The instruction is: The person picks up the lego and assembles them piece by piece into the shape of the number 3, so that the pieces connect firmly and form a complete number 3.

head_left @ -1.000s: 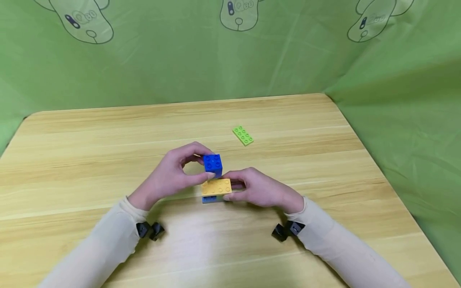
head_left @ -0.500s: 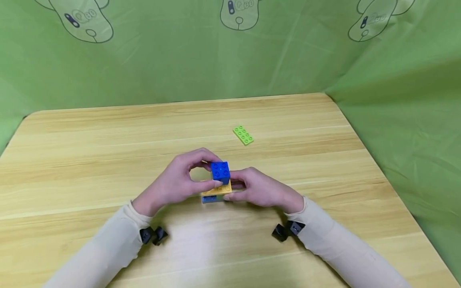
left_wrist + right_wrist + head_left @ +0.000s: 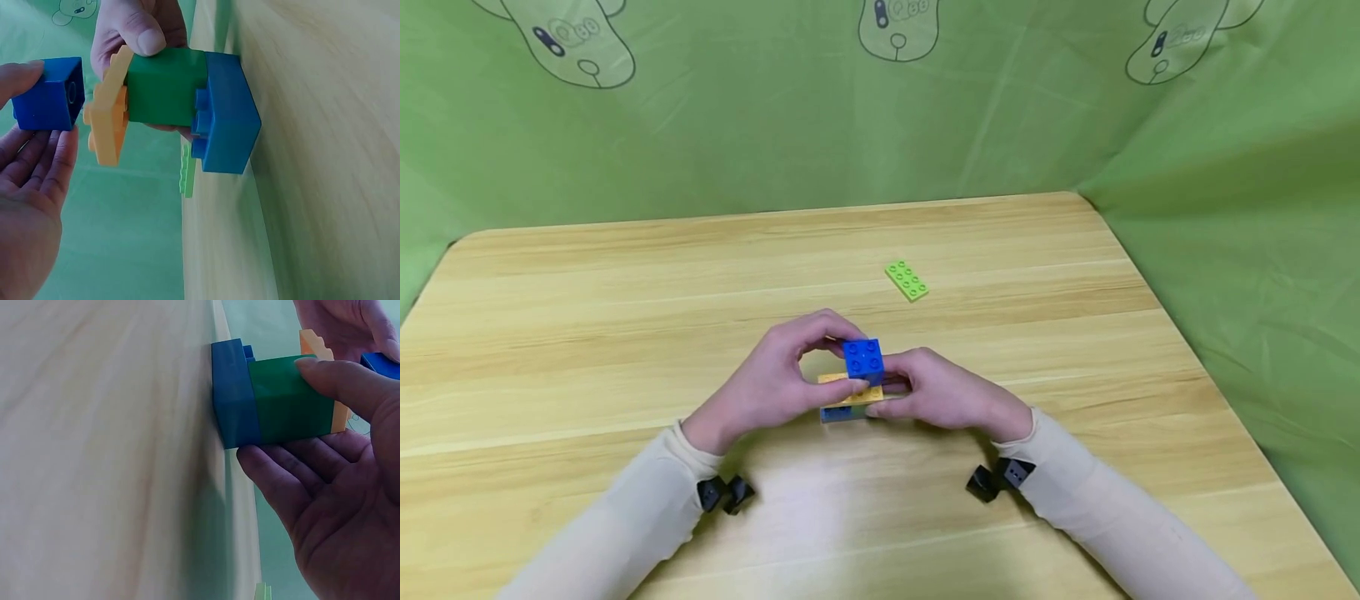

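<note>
My left hand (image 3: 771, 375) pinches a square blue toy brick (image 3: 863, 357) between thumb and fingers. In the left wrist view a gap shows between this blue brick (image 3: 47, 97) and the thin yellow-orange brick (image 3: 111, 115). That yellow-orange piece tops a stack: a green brick (image 3: 165, 87) in the middle and a longer blue brick (image 3: 228, 115) at the bottom, resting on the table. My right hand (image 3: 947, 392) grips the stack at its right end, thumb on the green brick (image 3: 287, 400) in the right wrist view. From the head, the left thumb overlaps the yellow-orange brick.
A flat light-green brick (image 3: 907, 281) with studs lies farther back on the wooden table (image 3: 625, 300). Green cloth (image 3: 737, 125) hangs behind the table and along its right side. Black devices (image 3: 1000, 478) are strapped at both wrists.
My left hand has carried the square blue brick rightward and slightly nearer, over the right end of the yellow-orange brick. My right hand and the stack have stayed put.
</note>
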`<move>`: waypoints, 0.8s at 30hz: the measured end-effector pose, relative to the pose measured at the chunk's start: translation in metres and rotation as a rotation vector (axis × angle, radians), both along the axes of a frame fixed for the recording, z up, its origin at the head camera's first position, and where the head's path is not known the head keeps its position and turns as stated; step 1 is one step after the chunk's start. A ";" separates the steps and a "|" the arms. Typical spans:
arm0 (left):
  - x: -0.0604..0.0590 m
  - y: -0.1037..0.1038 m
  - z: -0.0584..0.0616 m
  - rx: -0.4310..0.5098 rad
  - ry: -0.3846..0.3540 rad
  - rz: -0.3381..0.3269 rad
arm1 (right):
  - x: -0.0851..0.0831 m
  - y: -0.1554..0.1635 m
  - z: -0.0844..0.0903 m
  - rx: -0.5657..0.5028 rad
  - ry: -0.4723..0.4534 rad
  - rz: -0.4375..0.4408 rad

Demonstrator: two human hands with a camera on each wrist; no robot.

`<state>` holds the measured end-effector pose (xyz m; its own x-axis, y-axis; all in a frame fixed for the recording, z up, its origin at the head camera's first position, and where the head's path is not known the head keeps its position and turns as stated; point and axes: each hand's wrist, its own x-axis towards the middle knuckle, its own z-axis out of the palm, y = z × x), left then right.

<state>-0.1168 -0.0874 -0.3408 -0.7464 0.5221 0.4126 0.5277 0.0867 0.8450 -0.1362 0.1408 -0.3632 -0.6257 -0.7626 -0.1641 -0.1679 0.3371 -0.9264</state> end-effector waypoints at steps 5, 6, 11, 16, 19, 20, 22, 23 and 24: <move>0.001 0.003 -0.002 -0.034 -0.008 -0.012 | 0.000 0.000 0.000 -0.003 0.002 -0.007; 0.001 0.003 -0.003 -0.042 -0.008 -0.012 | 0.001 0.000 0.000 -0.003 0.006 -0.007; 0.001 0.003 -0.006 -0.064 -0.006 -0.013 | 0.000 0.001 -0.002 -0.019 0.002 -0.006; 0.000 0.004 -0.008 -0.071 -0.003 -0.014 | 0.000 0.002 -0.003 -0.031 -0.013 -0.012; 0.000 0.004 -0.009 -0.072 -0.006 -0.018 | 0.000 0.002 -0.002 -0.031 -0.014 -0.013; 0.000 0.004 -0.009 -0.070 -0.007 -0.021 | 0.000 0.001 -0.002 -0.030 -0.012 -0.013; 0.000 0.004 -0.010 -0.067 -0.009 -0.028 | 0.000 0.001 -0.002 -0.027 -0.009 -0.011; 0.000 0.004 -0.010 -0.066 -0.010 -0.030 | 0.000 0.001 -0.002 -0.026 -0.008 -0.010; 0.000 0.004 -0.011 -0.065 -0.010 -0.032 | 0.000 0.001 -0.002 -0.024 -0.005 -0.009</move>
<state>-0.1165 -0.0833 -0.3514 -0.7331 0.5710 0.3694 0.5226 0.1254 0.8433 -0.1364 0.1421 -0.3657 -0.6316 -0.7609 -0.1488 -0.1602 0.3158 -0.9352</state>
